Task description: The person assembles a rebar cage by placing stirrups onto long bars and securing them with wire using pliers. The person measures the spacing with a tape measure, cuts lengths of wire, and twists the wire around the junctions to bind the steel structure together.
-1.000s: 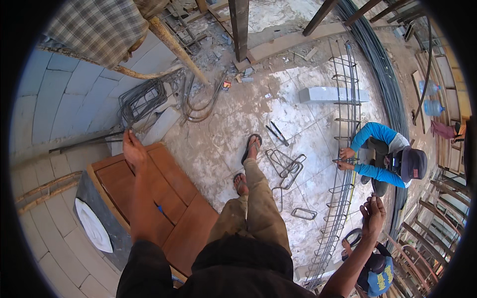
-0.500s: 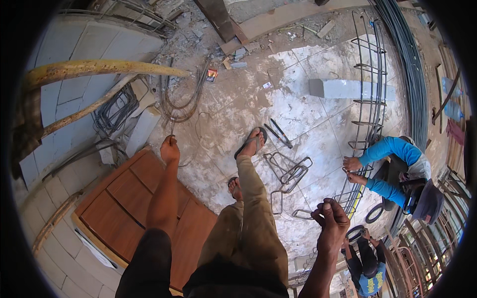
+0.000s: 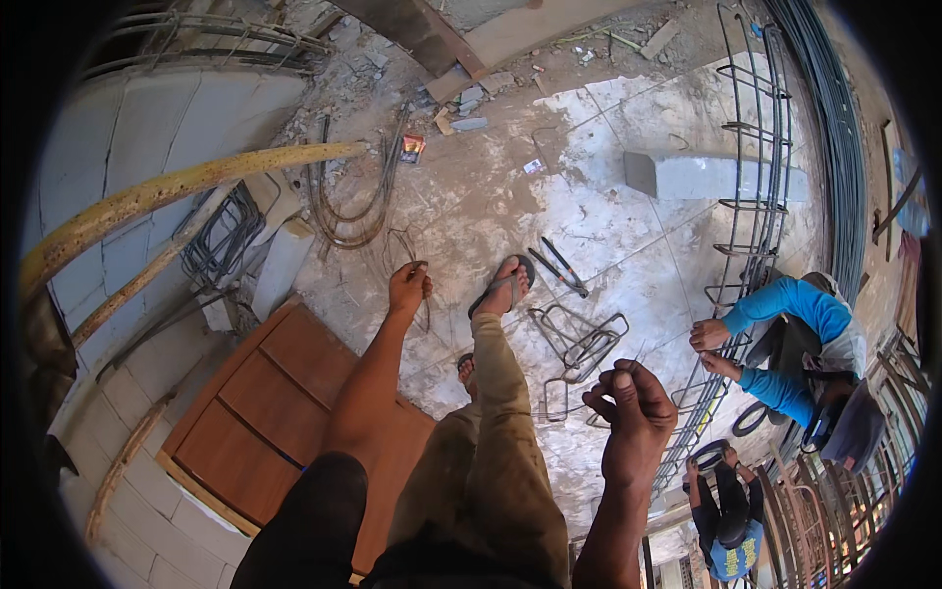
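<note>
My left hand [image 3: 409,288] is closed in a pinch over the floor, left of my sandalled foot. Thin wire [image 3: 400,240] shows at its fingertips and loops down beside it. My right hand [image 3: 633,417] is raised at the lower right, thumb and fingers pinched together. A faint strand of thin wire sticks up from those fingertips. Bent steel stirrups [image 3: 599,341] lie on the tiles beyond the right hand. A long two-handled tool like pincers [image 3: 564,267] rests open beside my foot.
Brown wooden panelled furniture [image 3: 285,393] stands at left, under bamboo poles [image 3: 196,177]. A rebar cage [image 3: 728,206] runs along the right, across a grey block [image 3: 687,175]. One co-worker in blue sleeves [image 3: 785,304] handles the cage; another [image 3: 731,515] holds a dark ring.
My left hand has moved right, away from the bent rods, toward my foot. The right hand has shifted slightly left and up, still pinched. The view has turned a little.
</note>
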Demonstrator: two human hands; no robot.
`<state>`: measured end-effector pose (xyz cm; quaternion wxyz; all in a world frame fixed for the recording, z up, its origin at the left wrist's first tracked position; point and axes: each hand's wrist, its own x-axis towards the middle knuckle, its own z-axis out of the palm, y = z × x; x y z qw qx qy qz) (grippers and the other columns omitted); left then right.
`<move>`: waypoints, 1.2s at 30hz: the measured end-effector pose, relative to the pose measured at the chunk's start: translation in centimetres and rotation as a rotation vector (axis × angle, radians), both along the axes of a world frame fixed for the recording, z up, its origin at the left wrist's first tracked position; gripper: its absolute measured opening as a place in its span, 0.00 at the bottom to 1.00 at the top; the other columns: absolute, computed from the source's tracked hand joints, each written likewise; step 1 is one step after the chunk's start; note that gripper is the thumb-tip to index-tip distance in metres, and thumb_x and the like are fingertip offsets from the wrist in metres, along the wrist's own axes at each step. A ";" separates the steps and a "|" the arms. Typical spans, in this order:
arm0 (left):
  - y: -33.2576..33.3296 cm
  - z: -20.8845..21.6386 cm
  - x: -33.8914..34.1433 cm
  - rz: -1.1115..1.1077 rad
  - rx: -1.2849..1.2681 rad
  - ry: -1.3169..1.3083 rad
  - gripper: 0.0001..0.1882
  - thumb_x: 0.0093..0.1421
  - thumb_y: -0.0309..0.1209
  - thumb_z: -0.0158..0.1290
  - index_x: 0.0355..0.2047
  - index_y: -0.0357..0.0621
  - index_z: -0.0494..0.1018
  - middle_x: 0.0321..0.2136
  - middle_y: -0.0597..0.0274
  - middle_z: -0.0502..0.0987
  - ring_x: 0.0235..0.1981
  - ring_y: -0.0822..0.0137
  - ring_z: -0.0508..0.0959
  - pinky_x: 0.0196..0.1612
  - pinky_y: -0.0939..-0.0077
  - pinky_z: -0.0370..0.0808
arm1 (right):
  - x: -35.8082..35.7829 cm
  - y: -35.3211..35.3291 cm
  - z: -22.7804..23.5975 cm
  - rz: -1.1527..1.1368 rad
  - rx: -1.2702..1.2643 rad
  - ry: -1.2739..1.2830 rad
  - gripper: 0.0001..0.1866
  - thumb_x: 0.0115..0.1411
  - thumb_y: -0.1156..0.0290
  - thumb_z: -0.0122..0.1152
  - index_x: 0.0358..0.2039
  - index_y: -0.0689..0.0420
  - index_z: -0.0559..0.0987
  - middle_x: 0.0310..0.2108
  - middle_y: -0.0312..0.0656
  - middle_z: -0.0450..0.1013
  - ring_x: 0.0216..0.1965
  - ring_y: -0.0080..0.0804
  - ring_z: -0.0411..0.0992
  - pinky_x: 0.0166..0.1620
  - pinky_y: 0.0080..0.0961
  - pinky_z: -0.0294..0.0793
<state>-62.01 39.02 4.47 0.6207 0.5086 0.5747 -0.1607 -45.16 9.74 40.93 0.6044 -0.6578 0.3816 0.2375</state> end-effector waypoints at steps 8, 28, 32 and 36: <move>1.4 -5.7 9.0 0.407 0.207 -0.081 0.13 0.73 0.41 0.50 0.50 0.49 0.74 0.26 0.71 0.67 0.25 0.75 0.69 0.32 0.77 0.75 | 1.5 -3.9 0.2 -0.177 -0.171 -0.143 0.11 0.68 0.68 0.63 0.45 0.61 0.80 0.33 0.38 0.77 0.34 0.23 0.76 0.35 0.29 0.84; 2.0 9.5 31.9 -0.006 0.239 -0.135 0.40 0.68 0.49 0.53 0.72 0.38 0.54 0.68 0.45 0.61 0.68 0.55 0.64 0.70 0.58 0.55 | 1.6 -4.3 3.3 -0.251 -0.055 -0.053 0.10 0.65 0.72 0.66 0.42 0.66 0.82 0.33 0.44 0.78 0.32 0.32 0.79 0.39 0.35 0.87; -11.3 31.2 27.7 -0.558 -0.333 -0.696 0.38 0.70 0.49 0.51 0.70 0.37 0.58 0.63 0.49 0.71 0.65 0.59 0.69 0.69 0.63 0.60 | 3.3 -4.2 6.5 -0.318 0.112 -0.058 0.10 0.63 0.75 0.68 0.42 0.66 0.83 0.34 0.44 0.80 0.35 0.33 0.80 0.44 0.34 0.85; -16.8 41.6 22.5 -0.840 -0.737 -0.520 0.26 0.73 0.36 0.52 0.67 0.36 0.65 0.46 0.59 0.81 0.48 0.72 0.78 0.53 0.75 0.74 | 5.5 -3.8 9.8 -0.165 0.035 -0.171 0.12 0.62 0.72 0.70 0.44 0.65 0.84 0.37 0.43 0.82 0.37 0.25 0.78 0.40 0.23 0.78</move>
